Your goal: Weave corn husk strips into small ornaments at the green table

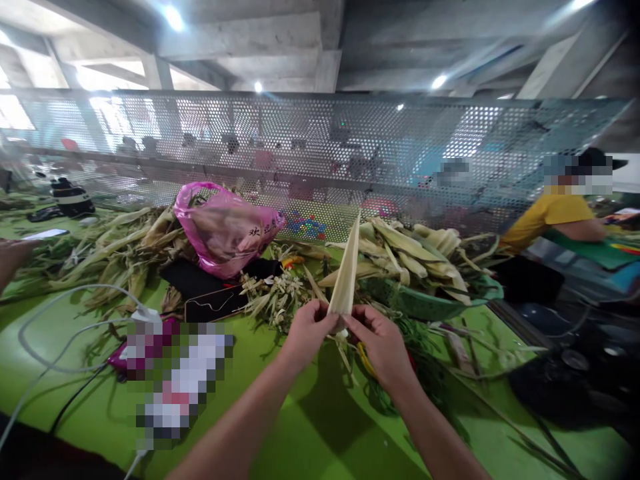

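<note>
A pale, pointed corn husk [346, 277] stands upright between my two hands above the green table. My left hand [311, 332] pinches its lower left edge between thumb and fingers. On the other side, my right hand [380, 339] pinches the base, its thumb close to my left thumb. Just behind them lies a bunch of short cut husk pieces [280, 290]. A green basket [425, 303] heaped with dry corn husks [415, 250] sits to the right. Under and beside my right hand are dark green strands [400, 373], partly hidden by it.
A pink plastic bag [225, 230] and a long husk pile [120, 247] lie left of centre. Nearer are a dark phone [213, 305], a purple power strip [170, 331] and white cables [65, 287]. A perforated metal screen [310, 147] stands behind. Another person's hand [15, 257] shows far left; a yellow-shirted person [555, 210] sits right.
</note>
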### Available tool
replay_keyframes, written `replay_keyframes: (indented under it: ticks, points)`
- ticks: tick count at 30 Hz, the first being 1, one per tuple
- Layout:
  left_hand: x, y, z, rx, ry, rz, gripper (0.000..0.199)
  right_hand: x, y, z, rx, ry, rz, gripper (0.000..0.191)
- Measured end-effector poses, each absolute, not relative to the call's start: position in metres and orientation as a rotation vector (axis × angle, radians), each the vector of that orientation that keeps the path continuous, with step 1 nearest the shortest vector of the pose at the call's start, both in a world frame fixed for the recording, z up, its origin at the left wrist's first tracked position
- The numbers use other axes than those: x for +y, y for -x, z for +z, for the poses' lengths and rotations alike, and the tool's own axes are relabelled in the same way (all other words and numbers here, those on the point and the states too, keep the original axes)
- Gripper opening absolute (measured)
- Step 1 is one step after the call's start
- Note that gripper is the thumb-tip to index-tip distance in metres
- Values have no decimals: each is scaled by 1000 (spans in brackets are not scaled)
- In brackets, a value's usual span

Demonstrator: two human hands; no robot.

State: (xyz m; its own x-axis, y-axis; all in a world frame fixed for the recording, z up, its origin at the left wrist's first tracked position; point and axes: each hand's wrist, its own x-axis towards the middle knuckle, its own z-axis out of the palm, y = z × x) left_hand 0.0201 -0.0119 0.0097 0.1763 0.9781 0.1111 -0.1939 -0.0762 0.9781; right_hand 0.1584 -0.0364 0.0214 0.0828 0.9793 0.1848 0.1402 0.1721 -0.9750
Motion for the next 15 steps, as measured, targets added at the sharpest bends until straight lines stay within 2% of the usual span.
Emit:
replay_keyframes:
  ticks: [15]
  points:
    - [-10, -20, 1, 960, -1475, 1167, 12, -37, -158, 23, -1325, 1243, 921, 26]
